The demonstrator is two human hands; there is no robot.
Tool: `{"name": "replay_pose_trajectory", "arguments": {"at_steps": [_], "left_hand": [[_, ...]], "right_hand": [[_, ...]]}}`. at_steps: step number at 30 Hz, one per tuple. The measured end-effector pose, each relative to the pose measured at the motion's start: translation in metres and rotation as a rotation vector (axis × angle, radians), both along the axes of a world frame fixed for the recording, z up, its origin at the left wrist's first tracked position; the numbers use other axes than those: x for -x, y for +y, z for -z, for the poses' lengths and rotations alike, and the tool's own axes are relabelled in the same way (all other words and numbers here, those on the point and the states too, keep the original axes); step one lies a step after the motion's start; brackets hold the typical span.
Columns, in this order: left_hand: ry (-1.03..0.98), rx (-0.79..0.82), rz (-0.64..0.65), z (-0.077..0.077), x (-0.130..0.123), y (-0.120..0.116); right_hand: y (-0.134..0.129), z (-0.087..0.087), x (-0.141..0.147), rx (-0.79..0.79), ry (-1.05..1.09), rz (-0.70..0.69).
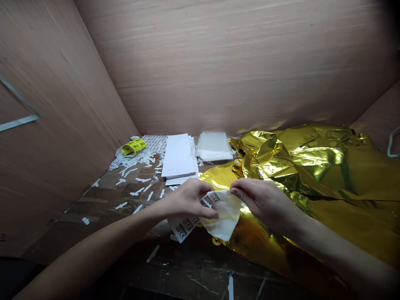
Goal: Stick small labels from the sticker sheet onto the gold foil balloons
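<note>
My left hand [195, 198] has its thumb and fingers closed on a sticker sheet [187, 228] printed with small CE marks and red round symbols. The sheet's pale backing [223, 218] hangs to the right, bent and partly see-through. At its upper right corner, my right hand [261, 200] pinches the edge between thumb and forefinger. Both hands are above the front edge of shiny gold foil [215, 177], which lies partly under the sheet. My left fingers cover part of the printed rows.
Behind my hands lie a stack of white cards [178, 156] and a stack of clear plastic sleeves [214, 146]. A yellow sticker roll [133, 146] sits back left among white paper scraps [137, 160]. Crumpled gold foil fills the right. Wooden panels [218, 62] enclose the table.
</note>
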State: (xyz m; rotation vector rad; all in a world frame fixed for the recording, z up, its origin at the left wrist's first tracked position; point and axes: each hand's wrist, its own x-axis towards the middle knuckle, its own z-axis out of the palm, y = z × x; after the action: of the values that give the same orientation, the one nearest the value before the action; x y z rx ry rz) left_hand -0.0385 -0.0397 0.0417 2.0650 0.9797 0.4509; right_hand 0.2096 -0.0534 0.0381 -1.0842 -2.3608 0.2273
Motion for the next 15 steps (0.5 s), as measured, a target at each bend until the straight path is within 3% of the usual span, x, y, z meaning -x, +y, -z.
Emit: {"name": "replay_pose_trajectory", "arguments": {"at_steps": [4, 7, 11, 15], "left_hand": [[-0.056, -0.005, -0.101, 0.002, 0.014, 0.006], [-0.113, -0.031, -0.255, 0.007, 0.021, 0.013], [-0.274, -0.036, -0.453, 0.010, 0.034, 0.029], [-0.483, -0.028, -0.675, 0.008, 0.054, 0.044]], "right_hand": [[-0.008, -0.019, -0.011, -0.148, -0.264, 0.033], [-0.027, -0.016, -0.004, -0.149, -0.373, 0.003], [-0.060, 0.022, 0.017, -0.129, -0.388, -0.155], [-0.076, 0.065, 0.023, -0.389, -0.389, -0.155]]}}
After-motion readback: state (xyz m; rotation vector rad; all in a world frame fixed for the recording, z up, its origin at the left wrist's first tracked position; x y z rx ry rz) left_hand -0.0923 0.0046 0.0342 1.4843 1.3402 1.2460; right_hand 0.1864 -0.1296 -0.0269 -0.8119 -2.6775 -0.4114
